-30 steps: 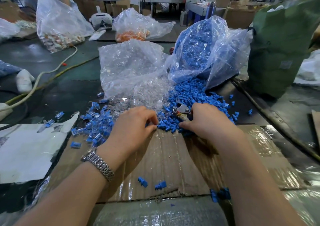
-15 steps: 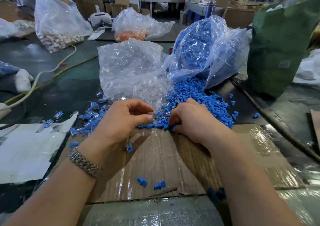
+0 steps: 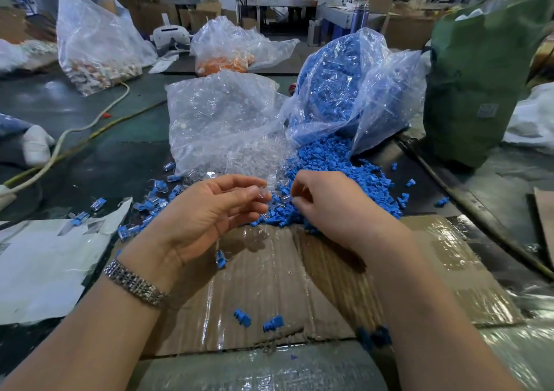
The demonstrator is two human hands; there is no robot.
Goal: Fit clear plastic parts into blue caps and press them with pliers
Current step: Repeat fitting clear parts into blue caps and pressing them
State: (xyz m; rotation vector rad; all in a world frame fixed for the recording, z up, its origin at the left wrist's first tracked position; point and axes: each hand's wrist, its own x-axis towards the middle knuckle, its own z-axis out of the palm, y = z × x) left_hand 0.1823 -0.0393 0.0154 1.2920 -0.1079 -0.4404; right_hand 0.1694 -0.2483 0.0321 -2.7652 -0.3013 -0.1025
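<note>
Head view: left hand (image 3: 207, 211) pinching clear part (image 3: 263, 193), right hand (image 3: 326, 202) curled, contents unclear; blue caps (image 3: 338, 166) spilling from bag (image 3: 353, 91).

I note a green sack (image 3: 476, 79) standing upright toward the bench's far right edge. A bag of orange pieces (image 3: 227, 50) lies at the far side, another bag of mixed pale pieces (image 3: 96, 46) at the far left. A white cable (image 3: 90, 121) crosses the left side. Torn white paper (image 3: 45, 264) lies at the near left edge.
</note>
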